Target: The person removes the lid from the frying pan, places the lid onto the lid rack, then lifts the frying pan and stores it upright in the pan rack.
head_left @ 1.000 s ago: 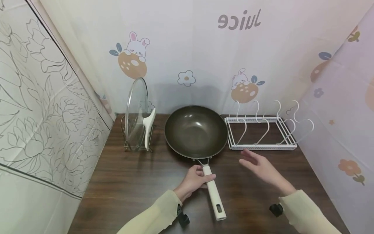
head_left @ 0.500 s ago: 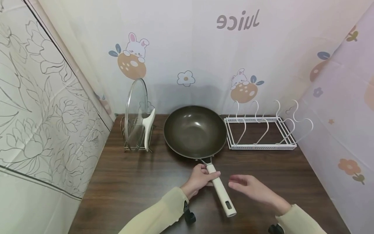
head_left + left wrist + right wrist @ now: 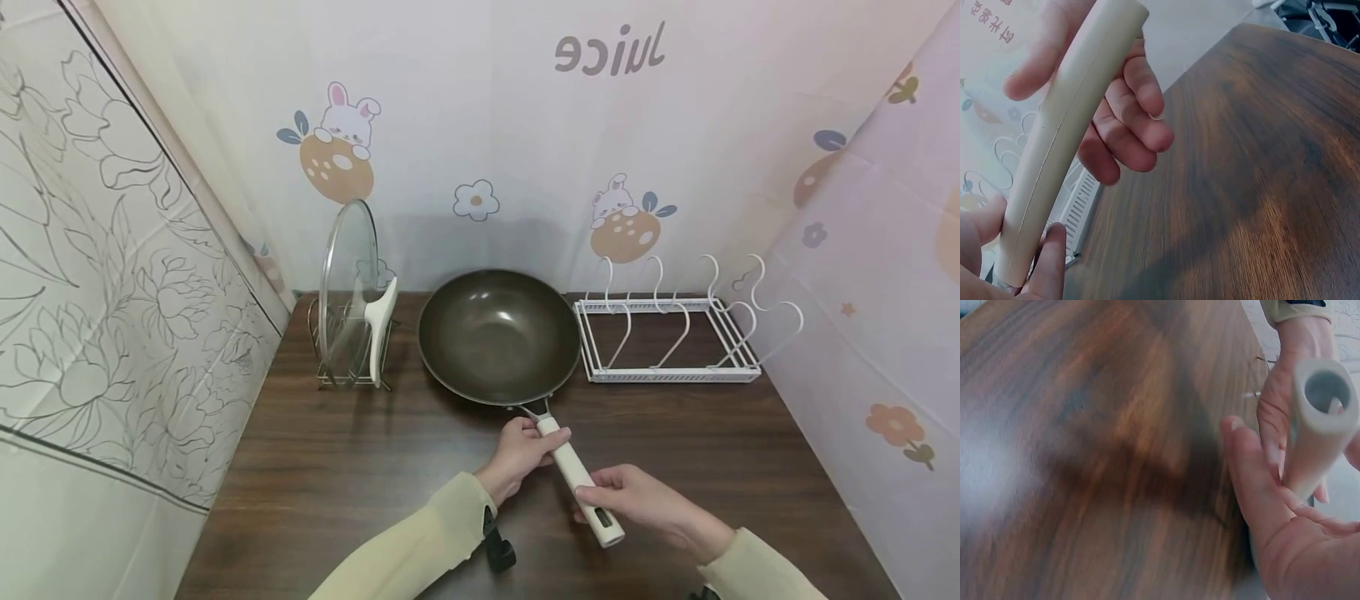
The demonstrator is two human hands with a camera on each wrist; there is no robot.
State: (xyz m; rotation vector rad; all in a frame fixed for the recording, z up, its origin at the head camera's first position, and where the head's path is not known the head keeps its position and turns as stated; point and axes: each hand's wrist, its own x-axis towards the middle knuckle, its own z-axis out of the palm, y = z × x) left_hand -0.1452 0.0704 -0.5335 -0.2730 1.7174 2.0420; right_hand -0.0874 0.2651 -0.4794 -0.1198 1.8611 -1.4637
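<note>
A dark wok (image 3: pixel 498 337) with a cream handle (image 3: pixel 573 467) sits mid-table in the head view, its handle pointing front right. Near the pan end, my left hand (image 3: pixel 520 457) pinches the handle, thumb on top. My right hand (image 3: pixel 633 500) is around the handle close to its far end, thumb across the top and fingertips showing on the other side. From the left wrist, the right-hand fingers (image 3: pixel 1132 125) appear loosely bent beneath the handle. The right wrist view shows the hollow handle end (image 3: pixel 1325 394) in the crook of the right thumb.
Right of the wok lies a white rack (image 3: pixel 675 375) with several curved hooks. On the left, a glass lid (image 3: pixel 348 292) with a white handle stands upright in a wire stand (image 3: pixel 322 379). A printed curtain (image 3: pixel 480 125) hangs behind the brown table (image 3: pixel 315 467).
The handle has swung to the right with my left hand on it. My right hand has come in from the right and front of the rack and taken the handle's end.
</note>
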